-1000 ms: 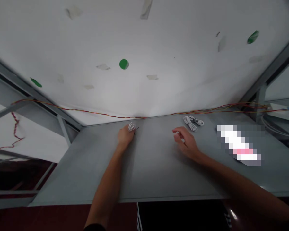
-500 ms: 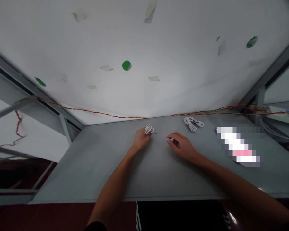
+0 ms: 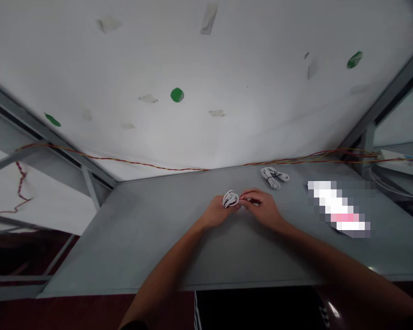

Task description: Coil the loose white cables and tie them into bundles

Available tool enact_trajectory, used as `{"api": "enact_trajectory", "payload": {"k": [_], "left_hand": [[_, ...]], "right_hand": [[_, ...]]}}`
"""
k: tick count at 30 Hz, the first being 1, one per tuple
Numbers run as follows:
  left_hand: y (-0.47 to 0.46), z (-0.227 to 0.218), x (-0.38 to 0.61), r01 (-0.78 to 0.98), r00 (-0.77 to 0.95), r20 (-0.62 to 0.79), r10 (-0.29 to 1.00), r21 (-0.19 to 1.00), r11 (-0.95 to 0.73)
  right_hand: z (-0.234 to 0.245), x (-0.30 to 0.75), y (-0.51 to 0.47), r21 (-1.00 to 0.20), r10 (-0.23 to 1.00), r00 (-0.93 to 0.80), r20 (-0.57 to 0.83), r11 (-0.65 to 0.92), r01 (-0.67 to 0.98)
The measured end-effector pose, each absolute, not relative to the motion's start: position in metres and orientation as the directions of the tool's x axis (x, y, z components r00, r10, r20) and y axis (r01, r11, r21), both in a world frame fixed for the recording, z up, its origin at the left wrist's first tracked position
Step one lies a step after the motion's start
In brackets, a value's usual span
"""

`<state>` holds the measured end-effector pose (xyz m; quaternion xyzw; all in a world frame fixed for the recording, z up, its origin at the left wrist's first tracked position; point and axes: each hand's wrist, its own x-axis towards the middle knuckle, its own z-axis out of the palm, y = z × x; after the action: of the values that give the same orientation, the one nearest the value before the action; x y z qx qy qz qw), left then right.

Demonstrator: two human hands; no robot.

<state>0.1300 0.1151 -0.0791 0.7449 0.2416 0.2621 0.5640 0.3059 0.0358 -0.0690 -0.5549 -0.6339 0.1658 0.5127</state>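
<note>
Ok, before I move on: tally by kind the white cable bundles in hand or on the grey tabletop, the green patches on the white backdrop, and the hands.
White cable bundles: 2 (one in the left hand, one on the tabletop)
Green patches: 3
Hands: 2 (the left hand and the right hand)
Total: 7

The cable [image 3: 230, 199] is white and thin, and it is gathered into a small coil of several loops. It is held in the left hand [image 3: 216, 212], with the loops sticking out from the fingers, just beside the right hand [image 3: 265, 211].
</note>
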Motion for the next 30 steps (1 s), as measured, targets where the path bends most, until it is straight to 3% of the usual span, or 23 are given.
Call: {"api": "enact_trajectory", "payload": {"k": [4,7,10,13,15,20,26,30], "left_hand": [[0.113,-0.079,0.129,0.025,0.778,0.163,0.607,0.957,-0.289],[0.112,-0.077,0.131,0.022,0.721,0.179,0.669,0.959,-0.281],[0.111,-0.073,0.129,0.035,0.679,0.169,0.715,0.965,-0.261],[0.108,-0.072,0.127,0.028,0.722,0.182,0.667,0.956,-0.291],[0.104,-0.073,0.128,0.013,0.761,0.179,0.624,0.957,-0.29],[0.096,-0.076,0.131,0.15,0.817,0.045,0.575,0.946,-0.288],[0.098,-0.073,0.126,0.215,0.813,0.018,0.582,0.92,-0.328],[0.097,-0.07,0.123,0.082,0.881,0.09,0.465,0.938,-0.337]], "right_hand": [[-0.07,0.309,0.039,-0.914,0.941,0.199,0.276,0.193,0.356],[-0.069,0.313,0.041,-0.933,0.932,0.26,0.252,0.162,0.323],[-0.065,0.317,0.041,-0.894,0.903,0.304,0.305,0.16,0.419],[-0.063,0.318,0.041,-0.802,0.915,0.199,0.35,0.183,0.568],[-0.064,0.318,0.041,-0.791,0.936,0.119,0.331,0.207,0.575],[-0.07,0.324,0.046,-0.912,0.982,0.114,0.149,0.092,0.4],[-0.062,0.33,0.046,-0.979,0.988,0.152,0.011,-0.02,0.2],[-0.055,0.325,0.041,-0.991,0.991,0.077,-0.108,-0.114,0.07]]}}
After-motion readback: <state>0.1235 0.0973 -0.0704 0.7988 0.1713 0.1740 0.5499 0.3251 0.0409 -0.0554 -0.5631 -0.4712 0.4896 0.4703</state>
